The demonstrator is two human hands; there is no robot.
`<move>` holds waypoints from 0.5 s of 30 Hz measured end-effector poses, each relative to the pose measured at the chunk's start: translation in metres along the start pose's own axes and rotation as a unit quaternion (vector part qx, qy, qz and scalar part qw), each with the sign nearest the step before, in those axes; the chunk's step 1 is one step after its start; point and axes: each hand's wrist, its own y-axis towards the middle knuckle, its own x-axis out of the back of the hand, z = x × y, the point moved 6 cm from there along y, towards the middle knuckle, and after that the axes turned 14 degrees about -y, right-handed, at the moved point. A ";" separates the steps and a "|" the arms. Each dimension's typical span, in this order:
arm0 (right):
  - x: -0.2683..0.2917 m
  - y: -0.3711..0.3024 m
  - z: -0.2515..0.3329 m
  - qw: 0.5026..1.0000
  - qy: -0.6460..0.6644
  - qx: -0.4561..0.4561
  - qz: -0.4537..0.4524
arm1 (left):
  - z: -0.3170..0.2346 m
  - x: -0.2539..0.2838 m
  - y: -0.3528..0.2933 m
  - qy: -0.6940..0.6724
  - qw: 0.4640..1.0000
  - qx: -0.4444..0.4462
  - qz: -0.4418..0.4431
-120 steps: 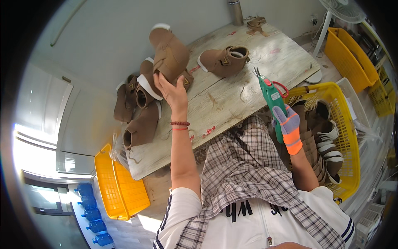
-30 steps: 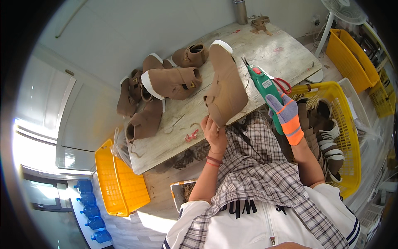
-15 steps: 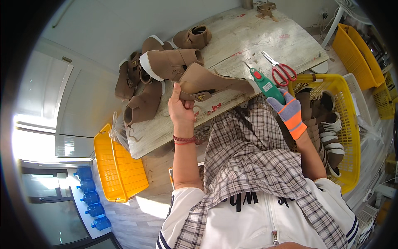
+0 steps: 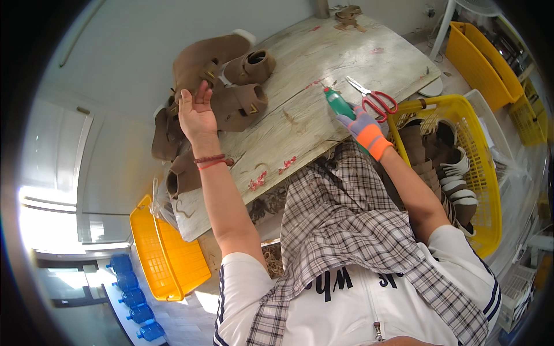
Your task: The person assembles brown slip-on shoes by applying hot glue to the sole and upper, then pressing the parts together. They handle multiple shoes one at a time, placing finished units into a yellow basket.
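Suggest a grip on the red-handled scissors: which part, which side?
Probably the red loops, from the person's side: the scissors lie with loops toward the person and blades pointing away. The loops' openings should be easy to hook. The gloved right hand is close but holds the green tool.

Small workshop for footwear, judging by contents. A scuffed worktable [image 4: 288,135] bears brown boots [image 4: 245,108], scissors [image 4: 369,93] and a green hand tool [image 4: 338,105]; more boots fill a yellow basket [image 4: 490,225] alongside.
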 end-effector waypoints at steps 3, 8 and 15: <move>-0.018 0.038 0.002 1.000 0.016 0.017 -0.005 | 0.021 0.006 0.016 -0.013 0.997 0.071 0.016; -0.011 0.071 0.022 0.995 0.073 0.034 -0.060 | 0.093 -0.013 -0.062 0.264 0.950 0.150 0.079; 0.016 0.093 0.020 0.972 0.127 0.105 -0.169 | 0.198 -0.062 -0.167 0.562 0.740 0.079 0.362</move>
